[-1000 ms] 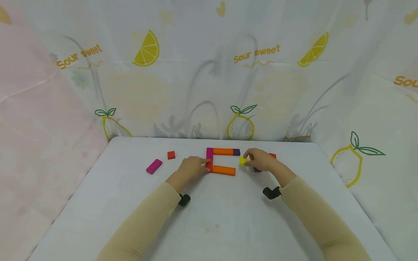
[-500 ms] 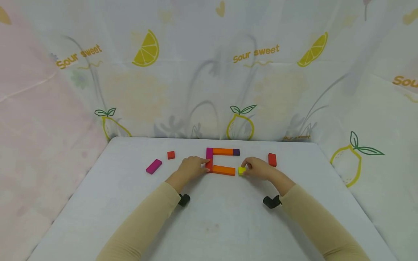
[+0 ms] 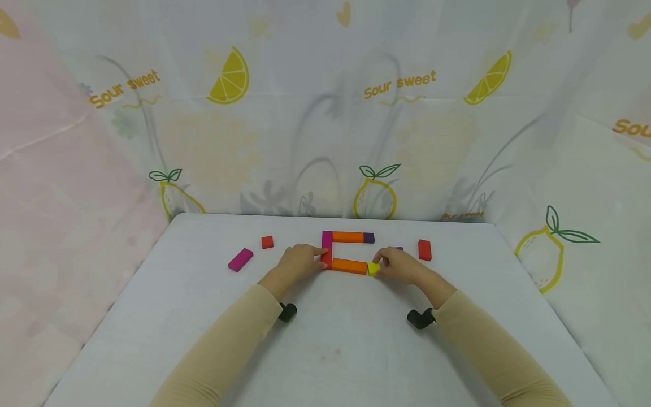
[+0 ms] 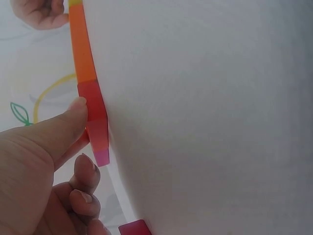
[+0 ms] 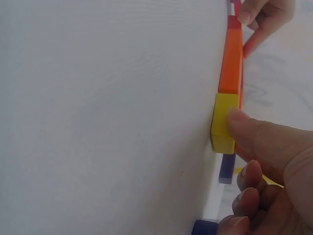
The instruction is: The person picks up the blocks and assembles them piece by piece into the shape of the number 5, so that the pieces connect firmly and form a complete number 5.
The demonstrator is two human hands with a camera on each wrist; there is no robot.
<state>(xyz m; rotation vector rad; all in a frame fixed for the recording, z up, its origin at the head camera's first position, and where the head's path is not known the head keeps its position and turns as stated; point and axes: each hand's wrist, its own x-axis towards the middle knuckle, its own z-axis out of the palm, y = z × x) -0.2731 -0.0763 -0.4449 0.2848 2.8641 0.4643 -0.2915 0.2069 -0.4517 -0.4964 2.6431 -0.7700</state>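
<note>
My left hand [image 3: 299, 261] holds a red block [image 4: 94, 100] between thumb and index finger, its other fingers loosely curled. This block continues a magenta block [image 3: 327, 238] as the left side of a flat outline. My right hand [image 3: 400, 265] pinches a yellow block [image 5: 224, 117] between thumb and index finger, at the right end of the lower orange block [image 3: 349, 266]. In the right wrist view the yellow block's end is right at the orange one. Along the top of the outline lie another orange block [image 3: 348, 237] and a small purple block [image 3: 368, 238].
On the white table [image 3: 325, 339], a small red cube [image 3: 267, 242] and a magenta block [image 3: 241, 260] lie to the left. A red block [image 3: 424, 250] lies to the right. Partly hidden behind my right hand is a purple block [image 5: 204, 227]. A lemon-printed cloth [image 3: 285, 141] hangs behind.
My right hand has brought the yellow block toward me, then left to the end of the lower orange block. My left hand has stayed at the red block.
</note>
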